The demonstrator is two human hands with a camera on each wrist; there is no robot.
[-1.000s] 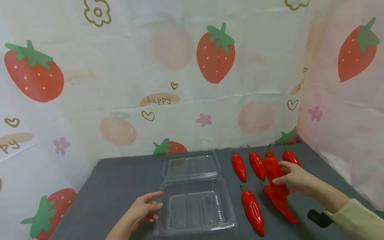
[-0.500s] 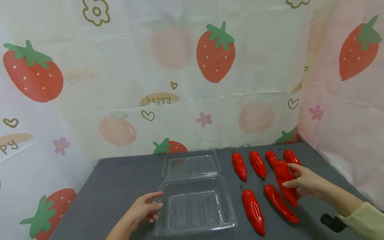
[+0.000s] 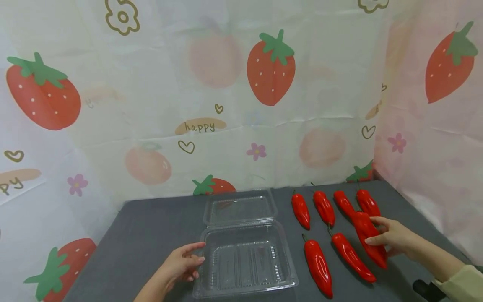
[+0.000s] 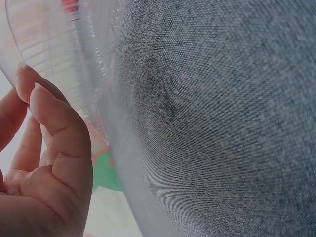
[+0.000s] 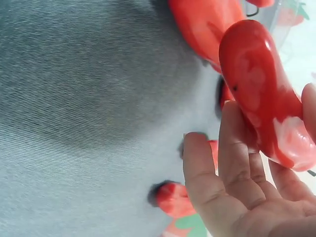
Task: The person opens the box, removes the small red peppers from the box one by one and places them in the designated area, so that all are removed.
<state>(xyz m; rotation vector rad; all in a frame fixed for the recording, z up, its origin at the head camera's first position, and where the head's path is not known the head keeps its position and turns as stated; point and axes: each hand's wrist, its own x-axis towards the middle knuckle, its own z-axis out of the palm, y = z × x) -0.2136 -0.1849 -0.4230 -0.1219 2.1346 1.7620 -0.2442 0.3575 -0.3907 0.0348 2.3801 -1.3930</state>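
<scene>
My right hand (image 3: 392,238) holds a long glossy red pepper (image 3: 367,237) between thumb and fingers, over the right part of the dark cloth. In the right wrist view the held pepper (image 5: 256,84) points its rounded end away from the palm. On the left, my left hand (image 3: 183,263) pinches the near-left rim of a clear plastic clamshell box (image 3: 245,289). The left wrist view has the thumb and a fingertip right at the box's thin edge (image 4: 15,81). The box lies with its lid (image 3: 240,205) folded back, and its tray has nothing in it.
Several more red peppers lie right of the box, among them a near one (image 3: 318,266) and one beside the held pepper (image 3: 351,256). A dark cloth (image 3: 158,226) covers the table. Behind hangs a strawberry-print curtain (image 3: 162,84). A black strap (image 3: 428,289) shows by the right sleeve.
My right hand has carried the pepper right and toward me, from above the other peppers to the right of the near pair. The left hand and the box stay put.
</scene>
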